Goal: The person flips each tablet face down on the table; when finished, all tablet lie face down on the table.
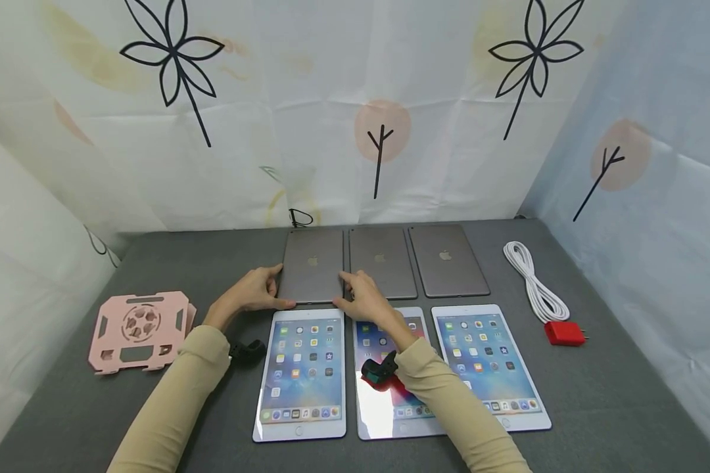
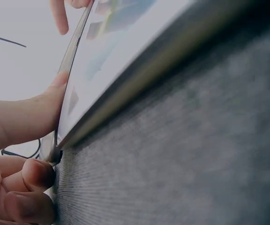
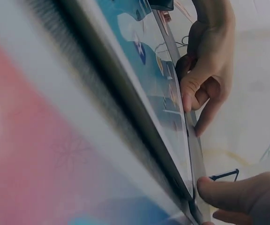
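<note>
Farthest left on the gray tablecloth (image 1: 231, 427), a pink folding stand (image 1: 140, 326) with a round, fan-like cutout is sitting to the left of the held gray Apple tablet (image 1: 311, 276) and nearer the person. The left hand (image 1: 245, 291) is holding that tablet by its near left corner, the forefinger touching its left edge and the thumb touching its near edge. The tablet itself is lying flat with its logo facing up, and a thin black loop (image 1: 300, 218) is standing just behind it, by the patterned curtain (image 1: 307, 131). A left white iPad (image 1: 300, 374), lit on its home screen, is lying directly in front of it. The right hand (image 1: 367, 299) is holding its near right corner, forefinger at the right edge and thumb at the corner. Just to its right, a middle gray Apple tablet (image 1: 380, 253) is lying partly behind that hand, while a middle white iPad (image 1: 387, 401) is lying in front and to the right, partly covered by the forearm. Farther right of it, a right gray Apple tablet (image 1: 448, 263) and a right white iPad (image 1: 488, 364) are completing the two rows. Well to its right, a bundled white cable (image 1: 532, 282) is lying, its near end touching a red plug adapter (image 1: 565, 333).
</note>
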Tool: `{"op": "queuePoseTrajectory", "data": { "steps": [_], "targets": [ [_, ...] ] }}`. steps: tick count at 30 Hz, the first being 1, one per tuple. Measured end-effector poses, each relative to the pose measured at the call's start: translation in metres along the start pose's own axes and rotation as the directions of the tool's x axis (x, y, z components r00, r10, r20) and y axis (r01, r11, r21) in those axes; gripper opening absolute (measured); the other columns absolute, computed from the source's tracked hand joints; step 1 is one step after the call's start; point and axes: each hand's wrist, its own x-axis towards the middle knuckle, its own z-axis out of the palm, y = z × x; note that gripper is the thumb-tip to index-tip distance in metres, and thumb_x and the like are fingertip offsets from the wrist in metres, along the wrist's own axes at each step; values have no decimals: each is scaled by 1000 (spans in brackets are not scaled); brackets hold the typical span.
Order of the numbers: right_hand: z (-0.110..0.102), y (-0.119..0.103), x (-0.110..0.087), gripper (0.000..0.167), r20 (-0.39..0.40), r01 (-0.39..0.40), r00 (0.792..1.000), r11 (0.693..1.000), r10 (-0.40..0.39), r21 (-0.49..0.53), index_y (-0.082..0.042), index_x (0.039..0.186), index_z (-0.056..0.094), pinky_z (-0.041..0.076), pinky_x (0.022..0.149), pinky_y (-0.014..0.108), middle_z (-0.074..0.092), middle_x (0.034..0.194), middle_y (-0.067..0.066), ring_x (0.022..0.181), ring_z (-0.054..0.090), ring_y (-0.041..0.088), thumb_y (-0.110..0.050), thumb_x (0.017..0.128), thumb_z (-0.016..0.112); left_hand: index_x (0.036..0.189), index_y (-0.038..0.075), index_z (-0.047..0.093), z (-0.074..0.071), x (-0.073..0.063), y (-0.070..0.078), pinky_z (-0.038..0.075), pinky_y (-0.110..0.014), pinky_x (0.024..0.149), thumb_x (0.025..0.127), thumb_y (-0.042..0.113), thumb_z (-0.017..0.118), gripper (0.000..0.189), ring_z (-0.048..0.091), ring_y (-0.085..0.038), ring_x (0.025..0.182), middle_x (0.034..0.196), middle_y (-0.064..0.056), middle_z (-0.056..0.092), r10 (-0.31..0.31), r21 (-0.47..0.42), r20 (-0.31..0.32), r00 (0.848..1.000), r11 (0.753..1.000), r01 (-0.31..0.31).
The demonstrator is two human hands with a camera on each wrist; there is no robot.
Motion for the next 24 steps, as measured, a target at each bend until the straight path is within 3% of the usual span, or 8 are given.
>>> {"op": "queuePoseTrajectory", "data": {
  "steps": [5,8,12,19,24],
  "targets": [
    [-19,8,-15,60,30,15,999,999,-17,43,0,150,48,51,89,41,57,121,22,101,57,27,-19,97,69,155,-12,27,0,-3,12,38,-28,58,87,39,80,100,43,-11,57,61,3,49,26,63,-11,1000,998,-26],
    [-34,17,-30,60,43,26,999,999,-28,36,-2,151,48,52,98,51,57,126,24,113,60,37,-23,99,68,153,-8,34,1,-6,27,39,-29,61,87,39,80,93,45,-12,58,67,1,52,61,63,-45,997,996,-58],
    [-57,32,-50,61,55,5,998,999,-7,38,-5,152,47,50,101,56,56,130,24,120,57,40,-26,99,67,148,-5,39,4,-8,51,41,-29,63,86,38,81,87,45,-12,59,71,-1,55,130,38,-71,989,991,-127],
    [-93,56,-83,62,31,-10,999,1000,11,-23,-1,150,48,52,84,46,55,130,28,111,54,38,-24,97,70,150,0,40,20,-6,93,42,-27,61,86,38,81,85,45,-10,54,71,1,59,227,-9,-33,973,974,-227],
    [-109,72,-105,61,-6,-32,999,996,31,-88,0,148,50,53,83,52,55,126,29,115,55,46,-24,96,71,151,3,40,39,0,121,40,-24,61,86,42,81,86,44,-8,56,76,2,61,280,-27,22,960,960,-279]
  ]
}}
